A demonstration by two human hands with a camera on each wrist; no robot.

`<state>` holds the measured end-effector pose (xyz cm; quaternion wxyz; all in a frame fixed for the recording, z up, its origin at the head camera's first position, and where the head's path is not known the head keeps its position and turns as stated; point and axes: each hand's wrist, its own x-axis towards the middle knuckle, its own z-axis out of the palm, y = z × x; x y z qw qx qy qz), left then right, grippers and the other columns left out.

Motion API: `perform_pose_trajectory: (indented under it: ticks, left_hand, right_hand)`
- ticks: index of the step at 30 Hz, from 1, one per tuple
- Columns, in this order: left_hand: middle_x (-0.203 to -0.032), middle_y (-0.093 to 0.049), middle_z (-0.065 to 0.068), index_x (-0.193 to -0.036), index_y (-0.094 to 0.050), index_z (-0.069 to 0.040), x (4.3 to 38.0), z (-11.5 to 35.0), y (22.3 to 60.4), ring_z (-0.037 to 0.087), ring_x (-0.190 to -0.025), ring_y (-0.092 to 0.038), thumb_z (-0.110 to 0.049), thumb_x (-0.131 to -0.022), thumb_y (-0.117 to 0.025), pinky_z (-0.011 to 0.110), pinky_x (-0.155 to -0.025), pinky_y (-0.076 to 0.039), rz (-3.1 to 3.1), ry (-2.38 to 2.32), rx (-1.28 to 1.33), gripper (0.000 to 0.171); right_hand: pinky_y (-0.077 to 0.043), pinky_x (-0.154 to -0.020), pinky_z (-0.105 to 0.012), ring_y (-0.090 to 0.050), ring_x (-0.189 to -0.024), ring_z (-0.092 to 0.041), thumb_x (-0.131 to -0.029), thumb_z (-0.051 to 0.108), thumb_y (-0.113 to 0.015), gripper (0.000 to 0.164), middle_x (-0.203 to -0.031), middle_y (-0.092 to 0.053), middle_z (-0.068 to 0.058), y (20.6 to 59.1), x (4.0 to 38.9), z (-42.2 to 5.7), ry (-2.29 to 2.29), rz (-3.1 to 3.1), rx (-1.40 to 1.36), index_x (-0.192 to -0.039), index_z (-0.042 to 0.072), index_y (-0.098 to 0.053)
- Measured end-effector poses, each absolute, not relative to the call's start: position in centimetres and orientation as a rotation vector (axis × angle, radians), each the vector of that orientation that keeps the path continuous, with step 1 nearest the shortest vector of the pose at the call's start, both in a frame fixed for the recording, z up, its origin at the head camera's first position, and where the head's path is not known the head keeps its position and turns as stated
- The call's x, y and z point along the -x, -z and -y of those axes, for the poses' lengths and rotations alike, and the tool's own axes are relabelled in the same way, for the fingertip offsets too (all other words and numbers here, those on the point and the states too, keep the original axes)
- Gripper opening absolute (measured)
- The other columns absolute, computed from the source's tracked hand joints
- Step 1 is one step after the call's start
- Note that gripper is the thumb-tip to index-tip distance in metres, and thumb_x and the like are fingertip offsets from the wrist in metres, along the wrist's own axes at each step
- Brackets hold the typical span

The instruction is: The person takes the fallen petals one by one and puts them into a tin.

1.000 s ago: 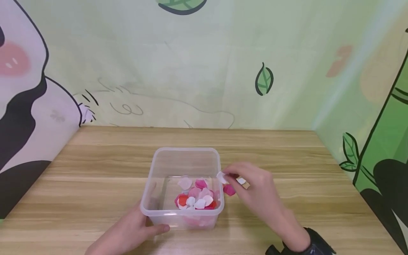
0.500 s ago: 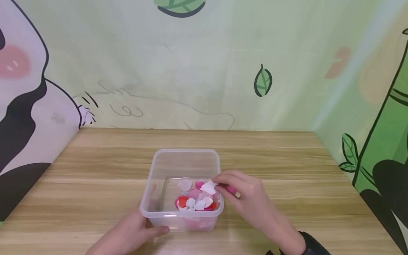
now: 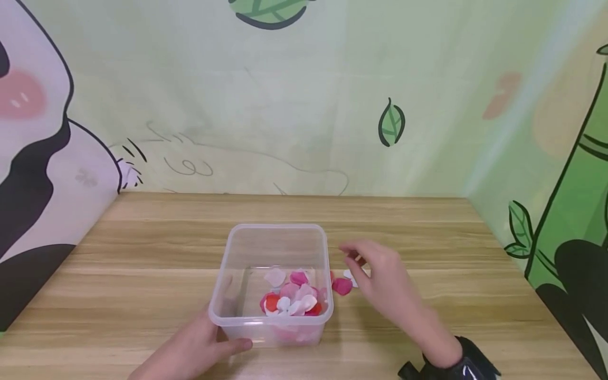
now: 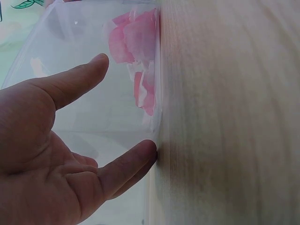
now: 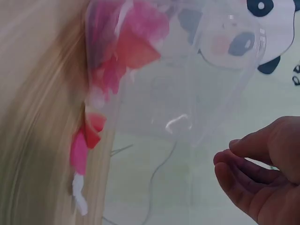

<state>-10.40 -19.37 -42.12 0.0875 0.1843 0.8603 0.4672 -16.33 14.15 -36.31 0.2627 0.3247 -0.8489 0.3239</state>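
Note:
A clear plastic box stands on the wooden table, its open top facing up. Inside, toward its right side, lie pink, red and white artificial petals. My left hand rests against the box's near left corner, thumb on the front wall; in the left wrist view its thumb and visible fingers lie fairly straight. My right hand hovers right of the box, fingers loosely bent with nothing visible between them. Below it on the table lie a magenta petal, a red petal and a white petal.
The wood-grain table runs back to a green backdrop printed with a panda, leaves and bamboo. A black wrist strap sits on the right forearm.
My right hand carried a white petal leftward over the box and let it go among the others. Now it is back to the right, above the loose petals. The left hand stays put.

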Motion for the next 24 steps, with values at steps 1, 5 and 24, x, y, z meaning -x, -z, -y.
perform_pose_trajectory:
  ticks: [1,5,24]
  left_hand:
    - [-0.139,-0.057,0.015,-0.163,-0.012,-0.01,10.4,19.4,42.1,0.024,-0.116,-0.059,-0.033,-0.086,-0.085,0.039,-0.102,-0.048,-2.568,-1.385,-0.54,0.108]
    - [-0.144,-0.053,0.018,-0.163,-0.01,-0.01,10.5,19.5,42.1,0.027,-0.122,-0.056,-0.035,-0.085,-0.086,0.045,-0.106,-0.044,-2.569,-1.381,-0.533,0.112]
    - [-0.142,-0.054,0.016,-0.162,-0.015,-0.013,10.4,19.4,42.0,0.027,-0.119,-0.056,-0.033,-0.086,-0.086,0.032,-0.103,-0.046,-2.529,-1.412,-0.531,0.105]
  right_hand:
    - [-0.058,-0.069,-0.028,-0.069,-0.081,-0.015,-0.085,-0.013,-0.075,0.023,-0.097,-0.074,-0.007,36.4,16.6,-14.4,-0.876,2.336,-0.846,-0.103,0.0,-0.073]
    - [-0.057,-0.067,-0.029,-0.067,-0.08,-0.015,-0.087,-0.011,-0.075,0.02,-0.095,-0.073,-0.008,36.7,17.5,-15.2,-0.902,2.486,-0.747,-0.103,0.0,-0.073]
    - [-0.054,-0.09,-0.05,-0.068,-0.098,-0.03,-0.082,-0.005,-0.076,0.018,-0.098,-0.072,-0.01,39.8,19.4,-17.1,-0.701,3.101,-0.796,-0.099,-0.001,-0.073]
